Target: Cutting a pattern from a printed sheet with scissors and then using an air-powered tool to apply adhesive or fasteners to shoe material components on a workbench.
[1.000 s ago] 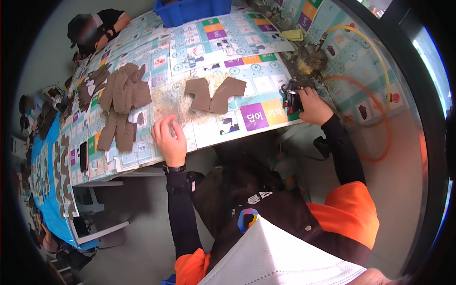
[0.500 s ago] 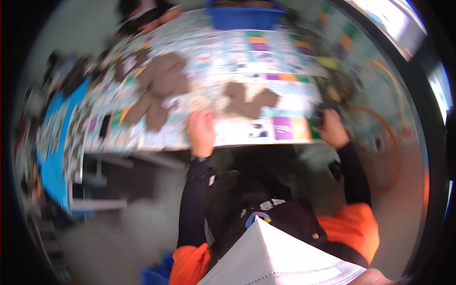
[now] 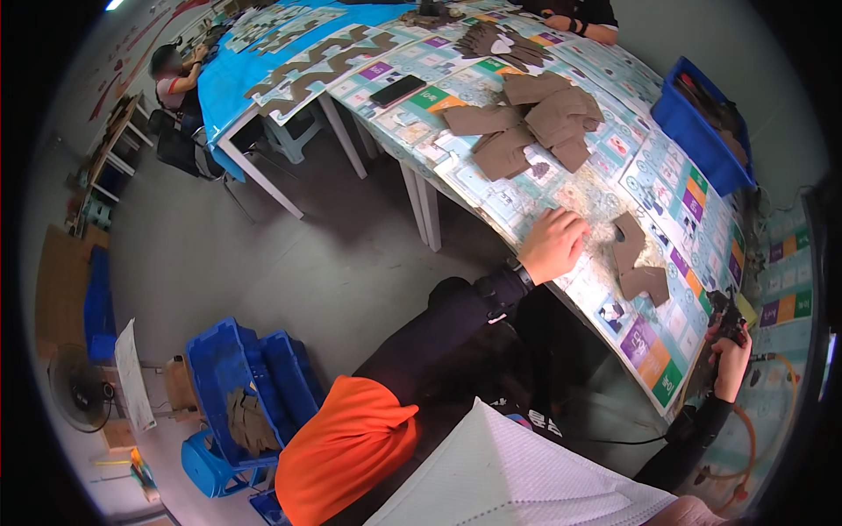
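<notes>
My left hand [image 3: 554, 245] rests at the table's near edge, its fingers curled; whatever is under them, if anything, is hidden. Just right of it lies a notched brown piece [image 3: 628, 254] of flat material. At the table's right corner, my right hand [image 3: 731, 358] is closed around a black hand tool [image 3: 726, 317] whose exact kind is unclear. Beyond my left hand spreads a loose pile of flat brown pieces [image 3: 561, 118], overlapping one another.
A phone [image 3: 397, 91] and brown gloves [image 3: 500, 46] lie farther along the printed tabletop [image 3: 438, 158]. A blue crate [image 3: 702, 127] stands on its far right side. An orange hose [image 3: 745, 447] hangs at right. Blue bins [image 3: 224, 377] sit lower left. Two people are at the far tables.
The view has swung left, bringing the floor, blue bins and far tables into sight. My right hand keeps the black tool; my left hand stays by the notched brown piece.
</notes>
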